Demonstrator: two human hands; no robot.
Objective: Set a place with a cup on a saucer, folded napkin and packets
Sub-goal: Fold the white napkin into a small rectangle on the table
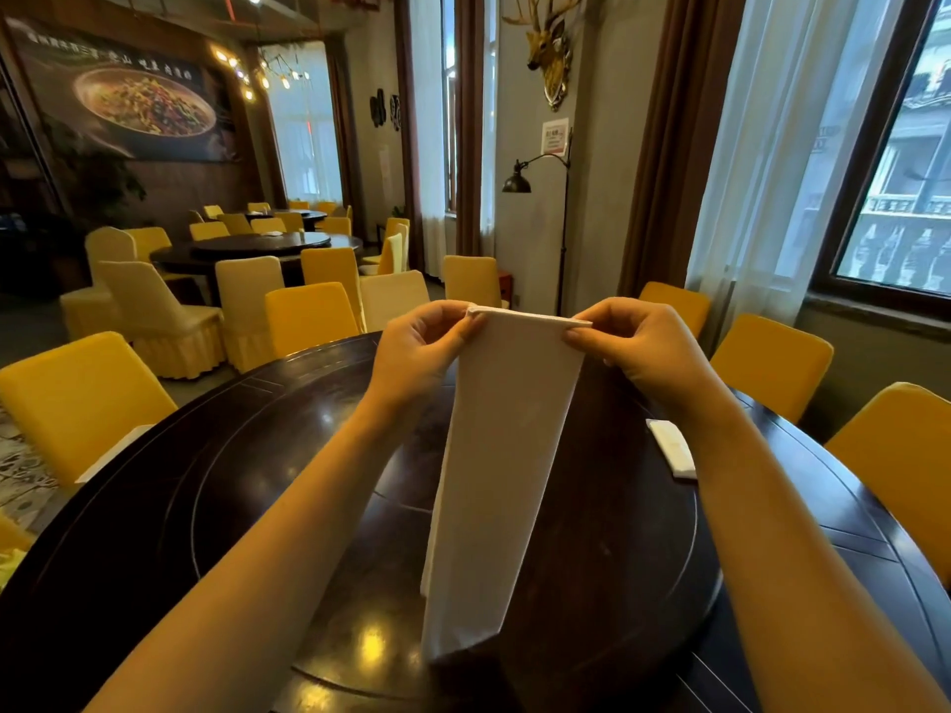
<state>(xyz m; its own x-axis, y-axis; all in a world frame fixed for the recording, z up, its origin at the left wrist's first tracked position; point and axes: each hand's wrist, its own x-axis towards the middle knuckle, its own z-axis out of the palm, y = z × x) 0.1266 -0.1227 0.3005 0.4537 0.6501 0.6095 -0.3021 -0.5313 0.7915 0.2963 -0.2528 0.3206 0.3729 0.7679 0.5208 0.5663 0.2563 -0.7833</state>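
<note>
A white cloth napkin (pixel 494 470), folded into a long narrow strip, hangs in the air above the dark round table (pixel 170 512). My left hand (pixel 419 349) pinches its top left corner and my right hand (pixel 640 347) pinches its top right corner, both held up at the far side of the table. The napkin's lower end dangles near the table's front. White packets (pixel 671 447) lie on the table to the right, beside my right forearm. No cup or saucer shows in this view.
Yellow-covered chairs (pixel 77 398) ring the table on the left, far side and right (pixel 772 360). A raised round centre section (pixel 288 486) covers the table's middle. A white item (pixel 110 452) sits at the table's left edge. Windows and curtains stand to the right.
</note>
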